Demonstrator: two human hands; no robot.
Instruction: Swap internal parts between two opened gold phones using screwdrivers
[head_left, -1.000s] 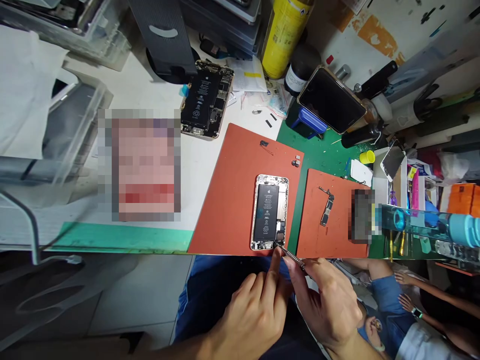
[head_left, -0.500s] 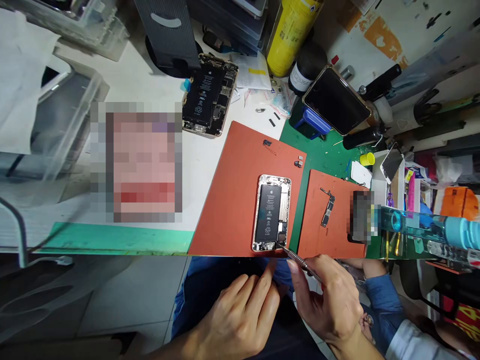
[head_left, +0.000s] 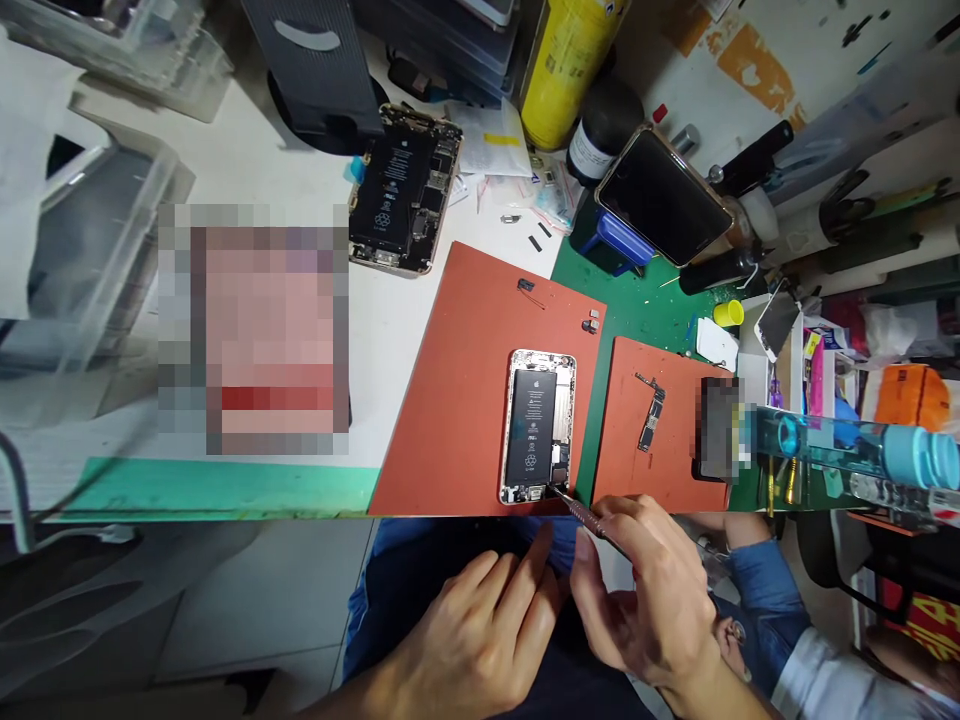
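My right hand [head_left: 649,590] grips a thin metal hand tool with a ridged handle [head_left: 589,516]. Its tip touches the lower right part of an opened phone [head_left: 566,400], near the bottom edge of the battery [head_left: 531,425]. The phone lies face-up without its screen on a red-brown mat [head_left: 442,400], close to the table's front edge. Below that edge, my left hand [head_left: 487,620] holds nothing; its index finger is stretched toward the phone and the other fingers are loosely bent.
A logic board [head_left: 652,418] lies on a second mat [head_left: 611,470]. Small parts [head_left: 590,322] rest on the first mat. Behind are another opened phone [head_left: 405,190], a propped-up phone [head_left: 664,195] and a yellow can [head_left: 570,70]. Another person's denim-clad leg [head_left: 761,590] is at right.
The view has shifted slightly, so the table things sit further left. My right thumb has dropped a little from the tool's shaft. The tool tip stays at the phone's lower right.
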